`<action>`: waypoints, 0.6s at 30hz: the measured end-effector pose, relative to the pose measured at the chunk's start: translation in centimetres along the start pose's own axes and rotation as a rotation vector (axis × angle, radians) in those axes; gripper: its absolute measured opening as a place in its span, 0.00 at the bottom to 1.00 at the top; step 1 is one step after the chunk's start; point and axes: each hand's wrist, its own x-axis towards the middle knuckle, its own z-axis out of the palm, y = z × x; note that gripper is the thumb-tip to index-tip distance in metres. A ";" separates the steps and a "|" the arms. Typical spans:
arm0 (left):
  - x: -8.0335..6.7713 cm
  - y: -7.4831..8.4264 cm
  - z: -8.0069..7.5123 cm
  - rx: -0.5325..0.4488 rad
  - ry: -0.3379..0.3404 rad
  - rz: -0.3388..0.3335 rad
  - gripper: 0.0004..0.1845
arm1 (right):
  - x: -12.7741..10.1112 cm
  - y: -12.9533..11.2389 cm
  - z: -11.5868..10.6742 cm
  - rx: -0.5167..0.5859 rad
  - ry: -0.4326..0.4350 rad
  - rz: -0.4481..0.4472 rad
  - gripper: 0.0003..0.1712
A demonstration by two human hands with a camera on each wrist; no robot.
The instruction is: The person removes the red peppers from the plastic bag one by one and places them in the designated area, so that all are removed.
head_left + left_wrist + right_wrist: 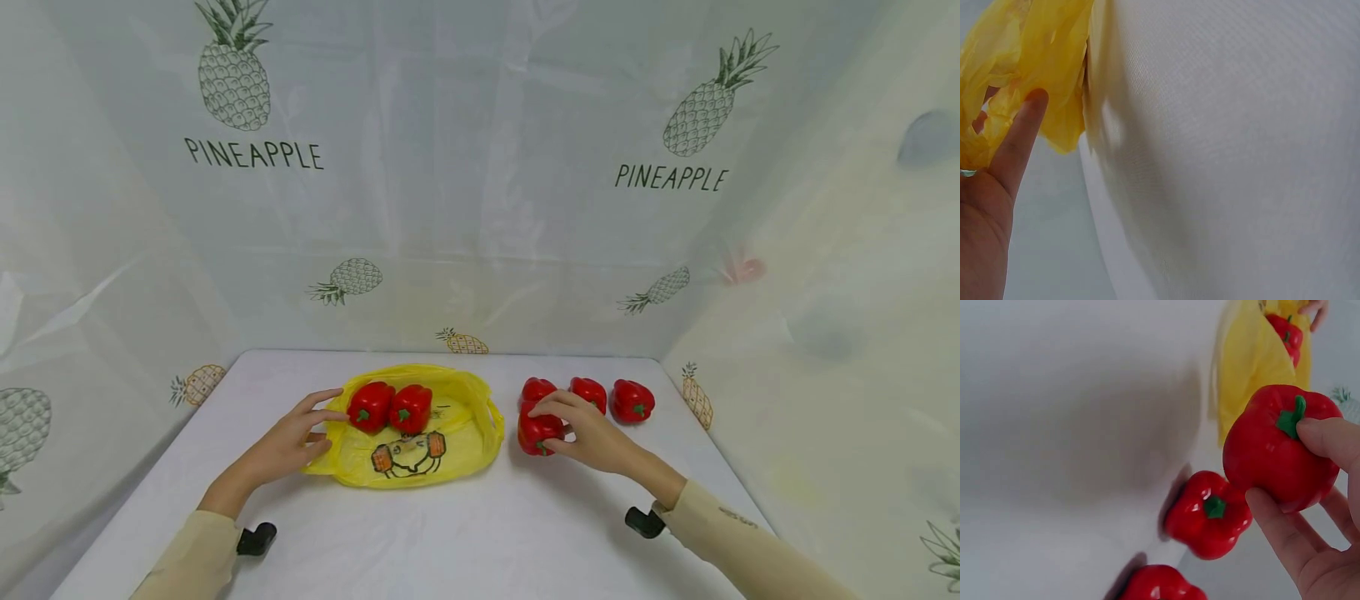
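A white tabletop [420, 542] is backed by pale pineapple-printed sheeting [465, 192]. A glossy red bell pepper [536, 433] is grasped by the right hand [600, 434], right of the yellow plastic bag [467, 437] (touched by the loosely spread left hand [279, 446]).

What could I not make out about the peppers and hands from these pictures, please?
Head view: the front of the rear-left pepper, hidden by the held pepper and the right hand.
Left wrist view: most fingers of the left hand, hidden by the yellow bag or cut off by the left edge.
Right wrist view: the rest of the lowest pepper, cut off by the bottom edge.
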 end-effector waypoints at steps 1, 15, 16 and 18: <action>0.0 0.0 0.0 -0.002 -0.001 0.001 0.21 | -0.1 0.2 0.0 -0.005 -0.002 0.001 0.30; 0.1 0.2 0.1 -0.017 -0.003 0.023 0.21 | -1.3 1.9 -0.1 -0.018 -0.016 0.033 0.29; 0.1 0.2 0.1 -0.019 -0.002 0.026 0.21 | -1.3 1.9 -0.1 -0.015 -0.021 0.042 0.29; 0.1 0.2 0.1 -0.019 -0.004 0.025 0.21 | -1.4 2.0 0.0 -0.013 -0.029 0.057 0.29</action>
